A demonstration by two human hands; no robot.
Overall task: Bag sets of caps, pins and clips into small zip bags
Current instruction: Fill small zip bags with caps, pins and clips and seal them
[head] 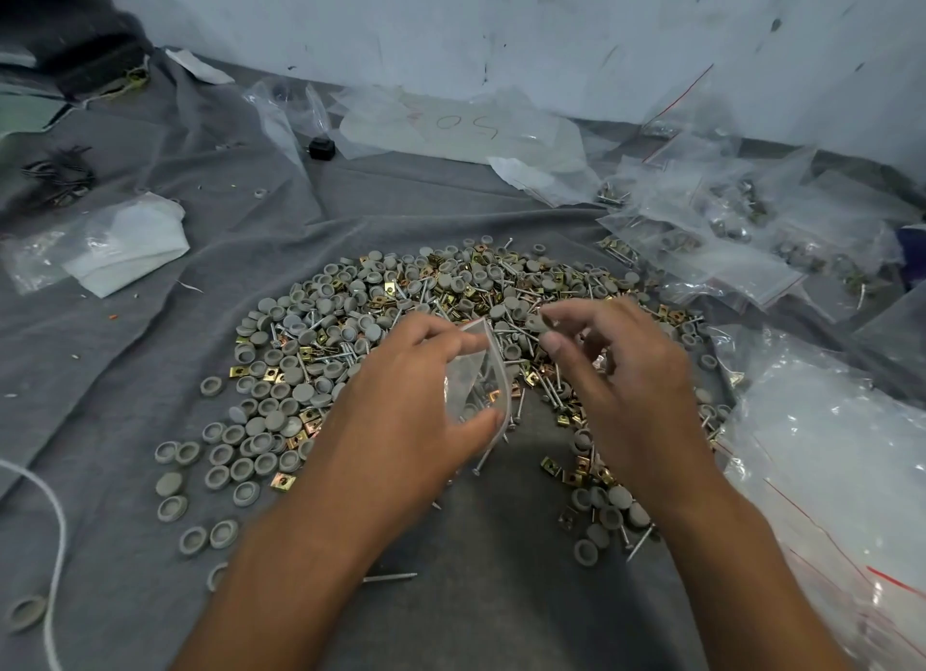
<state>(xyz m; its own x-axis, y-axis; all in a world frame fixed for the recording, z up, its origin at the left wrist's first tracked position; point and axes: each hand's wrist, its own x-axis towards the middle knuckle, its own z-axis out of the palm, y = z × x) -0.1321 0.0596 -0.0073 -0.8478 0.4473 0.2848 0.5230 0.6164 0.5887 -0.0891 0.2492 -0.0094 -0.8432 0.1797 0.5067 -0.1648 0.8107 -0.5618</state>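
A wide heap of grey caps (280, 369), brass clips (453, 299) and steel pins (551, 395) lies on a grey cloth (476, 595). My left hand (406, 405) pinches a small clear zip bag (478, 379) between thumb and fingers, its mouth turned to the right; a few pieces show inside it. My right hand (616, 359) hovers just right of the bag's mouth and pinches a grey cap (538, 323) at its fingertips.
Several filled zip bags (741, 239) lie at the back right. A stack of empty bags (827, 470) sits at the right edge. More plastic sheets (451, 124) lie along the white wall, a folded white cloth (125, 249) at left, a white cord (55, 520) at the lower left.
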